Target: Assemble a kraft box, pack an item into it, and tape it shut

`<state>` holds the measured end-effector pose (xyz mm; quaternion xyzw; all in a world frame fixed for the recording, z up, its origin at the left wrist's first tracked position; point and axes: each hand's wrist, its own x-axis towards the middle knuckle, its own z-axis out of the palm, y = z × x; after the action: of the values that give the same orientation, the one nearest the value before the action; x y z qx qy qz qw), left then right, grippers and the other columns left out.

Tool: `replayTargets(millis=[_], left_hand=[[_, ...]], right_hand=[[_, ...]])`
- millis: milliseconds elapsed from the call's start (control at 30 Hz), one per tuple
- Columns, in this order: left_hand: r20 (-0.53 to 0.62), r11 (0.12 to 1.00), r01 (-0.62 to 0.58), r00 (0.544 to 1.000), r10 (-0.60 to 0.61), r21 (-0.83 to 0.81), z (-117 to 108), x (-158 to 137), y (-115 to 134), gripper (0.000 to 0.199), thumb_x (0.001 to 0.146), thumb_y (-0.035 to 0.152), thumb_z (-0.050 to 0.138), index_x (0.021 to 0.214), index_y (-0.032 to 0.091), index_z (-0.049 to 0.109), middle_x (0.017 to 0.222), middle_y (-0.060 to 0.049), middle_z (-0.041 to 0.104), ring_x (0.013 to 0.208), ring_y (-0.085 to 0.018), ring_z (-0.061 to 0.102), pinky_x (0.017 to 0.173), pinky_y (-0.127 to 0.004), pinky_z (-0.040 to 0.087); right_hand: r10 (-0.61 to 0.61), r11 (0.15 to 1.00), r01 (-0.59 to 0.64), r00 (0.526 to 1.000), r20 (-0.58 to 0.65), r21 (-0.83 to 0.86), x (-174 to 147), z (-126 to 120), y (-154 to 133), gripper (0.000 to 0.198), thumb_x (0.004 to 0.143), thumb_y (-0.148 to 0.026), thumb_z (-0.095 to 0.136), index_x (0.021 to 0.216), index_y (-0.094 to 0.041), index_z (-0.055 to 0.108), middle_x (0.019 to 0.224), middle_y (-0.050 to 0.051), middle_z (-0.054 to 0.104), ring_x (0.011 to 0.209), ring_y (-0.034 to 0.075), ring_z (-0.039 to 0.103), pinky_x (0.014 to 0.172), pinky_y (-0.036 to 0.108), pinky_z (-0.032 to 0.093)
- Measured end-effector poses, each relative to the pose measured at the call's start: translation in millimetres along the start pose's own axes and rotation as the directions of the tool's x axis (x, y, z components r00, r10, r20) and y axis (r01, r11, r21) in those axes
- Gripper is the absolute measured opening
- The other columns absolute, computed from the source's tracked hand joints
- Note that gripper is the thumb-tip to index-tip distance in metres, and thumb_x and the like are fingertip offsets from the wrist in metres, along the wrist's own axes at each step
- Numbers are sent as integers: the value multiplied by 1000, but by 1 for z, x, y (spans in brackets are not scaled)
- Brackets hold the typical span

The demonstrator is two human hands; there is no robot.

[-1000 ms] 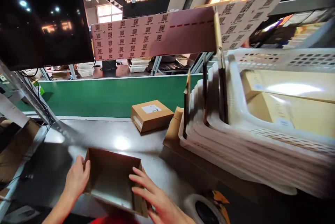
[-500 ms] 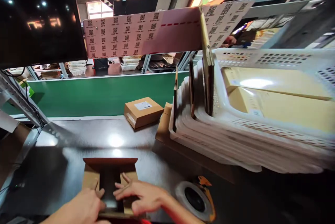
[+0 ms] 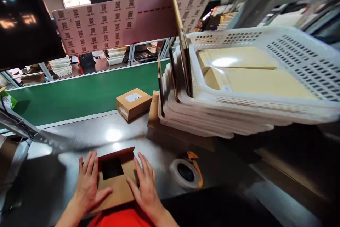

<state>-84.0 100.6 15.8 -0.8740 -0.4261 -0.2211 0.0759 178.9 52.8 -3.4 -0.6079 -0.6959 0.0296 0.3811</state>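
A small brown cardboard box (image 3: 118, 179) lies on the steel worktable (image 3: 79, 138) close to me, its flaps folded in with a dark gap in the middle. My left hand (image 3: 89, 182) presses flat on its left side, fingers spread. On the right side my right hand (image 3: 145, 182) lies flat too, fingers apart. Neither hand grips anything. A roll of tape in an orange dispenser (image 3: 186, 173) sits just right of my right hand.
A sealed labelled carton (image 3: 133, 102) stands near the green conveyor belt (image 3: 74, 94). A stack of white plastic baskets (image 3: 239, 92) with flat cartons in the top one fills the right. A dark monitor (image 3: 23, 18) hangs upper left beside a code sheet (image 3: 111, 21).
The open box has been laid down and its flaps folded shut. My hands went from holding its sides to pressing flat on top. The view has tilted and shifted right.
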Motion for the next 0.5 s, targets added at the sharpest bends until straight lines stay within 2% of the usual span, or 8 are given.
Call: replayTargets(millis=[100, 133, 200, 267, 333, 400, 500], left_hand=[[91, 994, -97, 991, 100, -42, -6, -29, 3, 85, 98, 36, 56, 168, 16, 13, 159, -17, 52, 150, -33, 44, 132, -57, 15], [107, 991, -117, 987, 123, -62, -6, -39, 2, 78, 100, 27, 51, 168, 18, 15, 158, -15, 53, 149, -31, 46, 131, -55, 21], [142, 989, -87, 984, 104, -120, -2, -54, -2, 73, 101, 20, 44, 168, 23, 16, 160, -12, 51, 151, -29, 45, 127, -53, 33], [176, 980, 42, 984, -7, -195, 2, -61, -3, 71, 103, 20, 40, 169, 27, 14, 168, -11, 39, 156, -30, 36, 125, -55, 38], [161, 938, 227, 969, -190, -260, 8, -60, 2, 68, 105, 22, 36, 169, 30, 12, 174, -9, 22, 161, -32, 20, 126, -59, 35], [140, 849, 421, 907, -397, -319, 15, -57, 8, 67, 107, 26, 33, 169, 31, 8, 177, -7, 8, 162, -32, 11, 127, -59, 32], [192, 685, 628, 773, -605, -369, 24, -51, 8, 65, 109, 37, 29, 169, 25, 7, 177, -9, 7, 161, -30, 16, 130, -52, 29]], right_hand=[[-31, 999, 31, 999, 37, 12, 7, -2, 2, 86, 101, -18, 48, 168, -22, -6, 174, 19, 16, 159, 38, 21, 121, 63, 41], [-50, 999, 48, 996, 76, 17, 10, -3, 4, 85, 102, -17, 46, 168, -22, -7, 174, 19, 14, 160, 36, 18, 122, 62, 39], [-86, 996, 81, 971, 224, 31, 16, -6, 10, 79, 104, -21, 46, 169, -23, 2, 173, 18, 18, 160, 35, 18, 123, 62, 38], [-96, 995, 81, 913, 396, 54, 21, -10, 17, 74, 104, -33, 52, 168, -23, 18, 172, 18, 21, 160, 37, 18, 123, 63, 36], [-111, 993, 81, 867, 486, 83, 23, -14, 24, 79, 100, -43, 60, 167, -20, 24, 173, 19, 16, 160, 39, 13, 125, 65, 32], [-140, 989, 98, 856, 497, 110, 22, -16, 28, 91, 97, -47, 64, 168, -16, 17, 173, 22, 6, 161, 40, 3, 126, 68, 25], [-193, 979, 131, 845, 498, 158, 17, -16, 24, 109, 89, -47, 72, 168, -11, 6, 173, 24, -6, 158, 42, -15, 126, 70, 20]])
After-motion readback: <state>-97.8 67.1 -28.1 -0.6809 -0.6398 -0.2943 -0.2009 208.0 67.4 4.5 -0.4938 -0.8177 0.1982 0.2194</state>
